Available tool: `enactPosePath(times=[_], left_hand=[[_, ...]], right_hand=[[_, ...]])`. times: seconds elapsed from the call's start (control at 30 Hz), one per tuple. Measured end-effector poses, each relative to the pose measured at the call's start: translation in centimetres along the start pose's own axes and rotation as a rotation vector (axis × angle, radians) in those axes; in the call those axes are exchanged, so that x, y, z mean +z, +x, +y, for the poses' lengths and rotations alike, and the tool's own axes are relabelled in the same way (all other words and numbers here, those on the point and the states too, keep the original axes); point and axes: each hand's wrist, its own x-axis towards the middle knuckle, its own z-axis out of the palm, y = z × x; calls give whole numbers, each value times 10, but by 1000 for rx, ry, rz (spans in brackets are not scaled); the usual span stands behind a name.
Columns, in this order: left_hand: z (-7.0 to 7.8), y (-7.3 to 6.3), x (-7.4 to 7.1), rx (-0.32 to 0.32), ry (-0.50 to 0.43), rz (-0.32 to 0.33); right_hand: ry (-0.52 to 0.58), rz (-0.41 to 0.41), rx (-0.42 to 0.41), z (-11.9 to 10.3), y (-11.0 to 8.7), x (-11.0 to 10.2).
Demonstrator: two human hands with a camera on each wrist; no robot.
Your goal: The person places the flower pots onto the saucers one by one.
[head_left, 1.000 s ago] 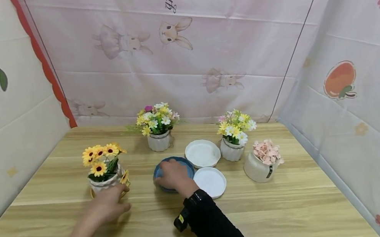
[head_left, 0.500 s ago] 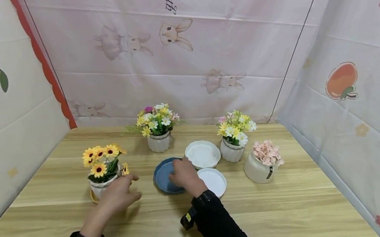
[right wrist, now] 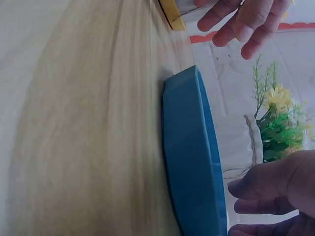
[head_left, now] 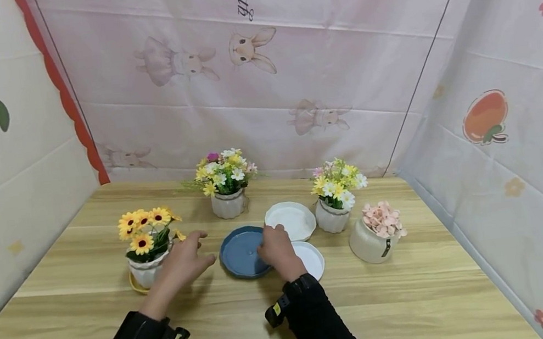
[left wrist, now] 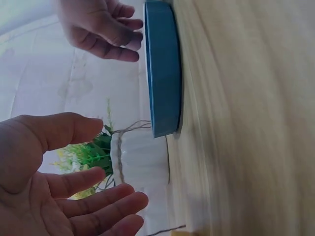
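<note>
A shallow blue saucer (head_left: 242, 252) with a faceted rim lies on the wooden table between my two hands. My right hand (head_left: 279, 251) is at its right rim, fingers loosely bent; in the right wrist view the thumb (right wrist: 261, 179) shows just past the rim, with no grip on it. My left hand (head_left: 182, 264) hovers left of the saucer, thumb and fingers spread, holding nothing; the left wrist view shows its palm (left wrist: 29, 196). Behind that hand, a white pot of sunflowers (head_left: 147, 271) stands upright on a yellow saucer (head_left: 137, 286), partly covered by the hand.
A larger white saucer (head_left: 290, 220) and a smaller white saucer (head_left: 313, 259) lie right of the blue one, the smaller partly hidden by my right hand. Daisy pots stand at back left (head_left: 228, 204) and right (head_left: 332, 217). A cream jar (head_left: 371, 242) holds pink flowers.
My left hand has moved right, away from the sunflower pot toward the blue saucer. My right hand has shifted from over the blue saucer to its right rim. The pots and saucers look unmoved.
</note>
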Motion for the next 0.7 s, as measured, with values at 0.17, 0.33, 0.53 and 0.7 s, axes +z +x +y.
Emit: enactPosePath(times=[0.17,0.33,0.53,0.7], left_hand=[[2,10,4,-35,-53,13],[2,19,6,-54,-78,13],[0,30,7,-67,-116,30],[-1,38,8,-70,-138,46]], right_hand=[[9,8,-22,5,0,3],[-7,42,-64,7,-3,6],[18,118,-43,9,-6,10],[-8,214,2,10,-9,13]])
